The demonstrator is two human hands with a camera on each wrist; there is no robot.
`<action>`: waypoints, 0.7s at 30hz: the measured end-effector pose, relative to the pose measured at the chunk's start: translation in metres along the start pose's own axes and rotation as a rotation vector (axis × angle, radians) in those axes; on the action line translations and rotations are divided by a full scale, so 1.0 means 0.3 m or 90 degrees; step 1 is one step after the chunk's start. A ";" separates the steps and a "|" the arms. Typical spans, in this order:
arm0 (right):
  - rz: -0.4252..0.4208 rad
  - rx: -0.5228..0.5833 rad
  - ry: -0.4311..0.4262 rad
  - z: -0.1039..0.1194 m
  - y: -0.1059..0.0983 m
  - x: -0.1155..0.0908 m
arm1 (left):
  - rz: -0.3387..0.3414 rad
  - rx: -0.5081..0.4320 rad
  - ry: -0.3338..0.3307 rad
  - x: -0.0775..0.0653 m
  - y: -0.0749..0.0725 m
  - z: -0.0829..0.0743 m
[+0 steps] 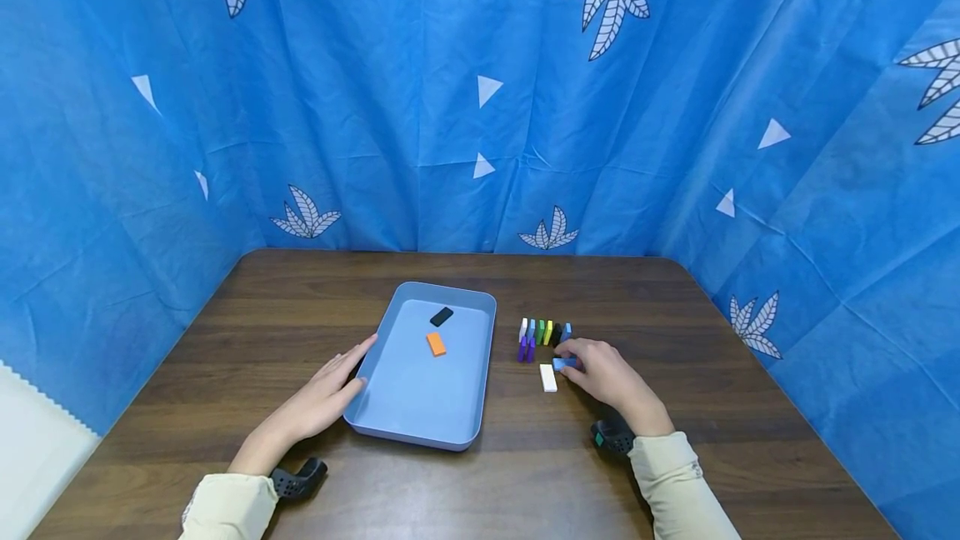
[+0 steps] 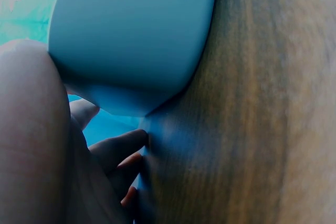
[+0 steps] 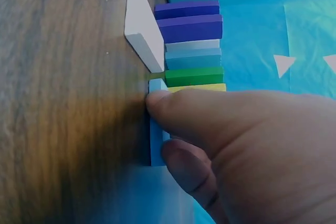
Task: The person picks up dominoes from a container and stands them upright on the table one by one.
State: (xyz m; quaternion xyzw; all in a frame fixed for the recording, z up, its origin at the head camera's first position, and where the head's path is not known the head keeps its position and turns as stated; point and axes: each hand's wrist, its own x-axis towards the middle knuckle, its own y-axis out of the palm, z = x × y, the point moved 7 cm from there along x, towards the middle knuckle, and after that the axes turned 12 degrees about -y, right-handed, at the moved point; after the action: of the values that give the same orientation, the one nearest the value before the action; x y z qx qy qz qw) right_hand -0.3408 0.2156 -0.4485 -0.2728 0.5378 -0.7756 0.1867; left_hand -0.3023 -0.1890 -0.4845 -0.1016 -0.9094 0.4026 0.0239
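Note:
My right hand [image 1: 603, 372] pinches a light blue domino block [image 1: 561, 364] with thumb and fingertip, the block lying on the table. In the right wrist view the thumb presses near one end of it. Close beside it a white block [image 1: 548, 378] lies flat. Just beyond, upright blocks stand in a row, among them a green block [image 3: 194, 76], with two purple blocks [image 3: 191, 27] in front. My left hand [image 1: 322, 401] rests with extended fingers along the left side of a blue tray [image 1: 420, 415]. Inside the tray lie a black block [image 1: 442, 317] and an orange block [image 1: 437, 345].
A dark wooden table [image 1: 585, 473] carries everything. Blue patterned cloth [image 1: 450, 107] hangs behind it and along the sides. Something white [image 1: 37, 448] is at the far left. A dark band [image 1: 298, 480] sits at my left wrist, another [image 1: 613, 435] at my right.

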 end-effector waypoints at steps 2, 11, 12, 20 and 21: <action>-0.005 -0.011 -0.012 0.002 0.000 0.000 | 0.000 0.000 -0.002 0.001 0.001 0.002; -0.086 -0.016 -0.051 0.019 -0.009 0.005 | 0.000 0.004 -0.001 0.001 0.000 0.009; -0.097 -0.011 -0.052 0.022 -0.011 0.007 | -0.001 0.004 0.001 0.001 -0.001 0.009; -0.145 0.024 -0.043 0.040 -0.009 0.016 | -0.003 0.003 0.008 0.003 -0.004 0.011; -0.150 0.025 -0.045 0.042 -0.007 0.018 | -0.002 0.003 0.008 0.004 -0.004 0.012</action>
State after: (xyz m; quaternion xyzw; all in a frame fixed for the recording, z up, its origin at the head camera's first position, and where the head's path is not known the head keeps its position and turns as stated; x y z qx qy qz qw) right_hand -0.3370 0.2040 -0.4419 -0.3573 0.4799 -0.7925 0.1185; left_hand -0.3041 -0.1923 -0.4860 -0.1023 -0.9086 0.4038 0.0304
